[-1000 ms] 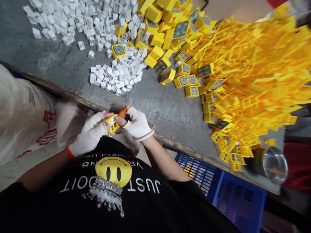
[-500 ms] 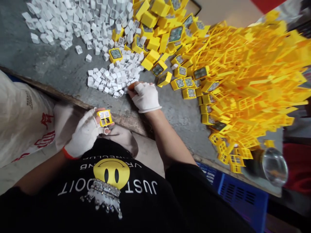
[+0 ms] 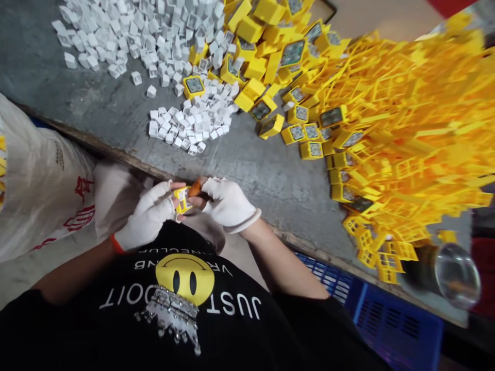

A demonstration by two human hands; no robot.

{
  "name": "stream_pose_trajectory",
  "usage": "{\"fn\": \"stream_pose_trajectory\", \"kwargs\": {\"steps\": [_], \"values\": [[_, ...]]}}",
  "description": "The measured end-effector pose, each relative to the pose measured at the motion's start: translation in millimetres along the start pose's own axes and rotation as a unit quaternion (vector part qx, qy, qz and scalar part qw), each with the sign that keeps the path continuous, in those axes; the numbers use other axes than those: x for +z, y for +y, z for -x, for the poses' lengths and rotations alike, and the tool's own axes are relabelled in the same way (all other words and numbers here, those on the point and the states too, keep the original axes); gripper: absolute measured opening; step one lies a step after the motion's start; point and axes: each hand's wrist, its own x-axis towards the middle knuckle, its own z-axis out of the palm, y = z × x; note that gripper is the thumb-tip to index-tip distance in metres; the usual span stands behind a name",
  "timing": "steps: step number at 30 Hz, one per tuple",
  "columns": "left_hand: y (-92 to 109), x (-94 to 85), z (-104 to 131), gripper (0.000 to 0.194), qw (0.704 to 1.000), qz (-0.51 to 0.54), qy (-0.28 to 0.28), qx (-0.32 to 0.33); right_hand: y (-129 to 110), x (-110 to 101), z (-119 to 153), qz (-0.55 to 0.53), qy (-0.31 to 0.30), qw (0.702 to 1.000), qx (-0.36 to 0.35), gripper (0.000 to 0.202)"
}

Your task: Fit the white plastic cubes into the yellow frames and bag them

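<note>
My left hand [image 3: 152,211], in a white fingerless glove with an orange cuff, grips a small yellow window-like frame [image 3: 181,201] with white pieces in its openings. Against the frame's right side press the closed fingertips of my right hand [image 3: 228,203], also in a white glove. Whatever those fingertips pinch is hidden. Just beyond both hands lies a small heap of white hollow cube-shaped caps [image 3: 189,123] on the grey table [image 3: 247,159]. Both hands are close together over the table's near edge, above my lap.
A larger heap of white caps [image 3: 127,31] spreads at the back left. Yellow boxes [image 3: 255,69] lie beside it, and a big pile of yellow frames [image 3: 417,129] covers the right. A clear round container [image 3: 458,275], blue crate [image 3: 398,319] and white sack [image 3: 46,180] are nearby.
My right hand has left the small white heap and come down and left to the yellow frame. My left hand has shifted slightly right, still holding the frame, which is now turned more edge-on.
</note>
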Motion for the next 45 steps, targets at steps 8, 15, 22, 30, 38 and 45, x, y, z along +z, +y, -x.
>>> {"fn": "stream_pose_trajectory", "kwargs": {"steps": [8,15,22,30,38,45], "values": [[13.3,3.4,-2.7,0.046,0.996,0.08,0.046,0.003,49.1,-24.9,-50.1,0.234,0.17,0.957,-0.029,0.019],[10.9,4.6,-2.9,0.044,0.994,0.073,0.074,0.019,60.6,-33.4,-70.6,0.343,0.102,0.933,-0.042,0.024],[11.0,4.1,-1.2,0.047,0.997,0.067,0.029,0.022,24.3,-11.0,-7.4,0.151,0.162,0.968,-0.118,0.037],[6.9,12.5,4.0,0.036,0.996,0.084,0.005,-0.033,8.4,27.8,12.7,0.109,0.184,0.949,-0.232,0.026],[11.8,17.1,-6.1,0.031,0.993,0.087,0.049,-0.061,70.1,-58.0,8.7,0.253,0.243,0.936,-0.015,0.036],[14.1,17.9,-3.6,0.044,0.995,0.071,0.064,-0.039,158.2,-147.3,-49.6,0.147,0.294,0.93,0.162,0.064]]}}
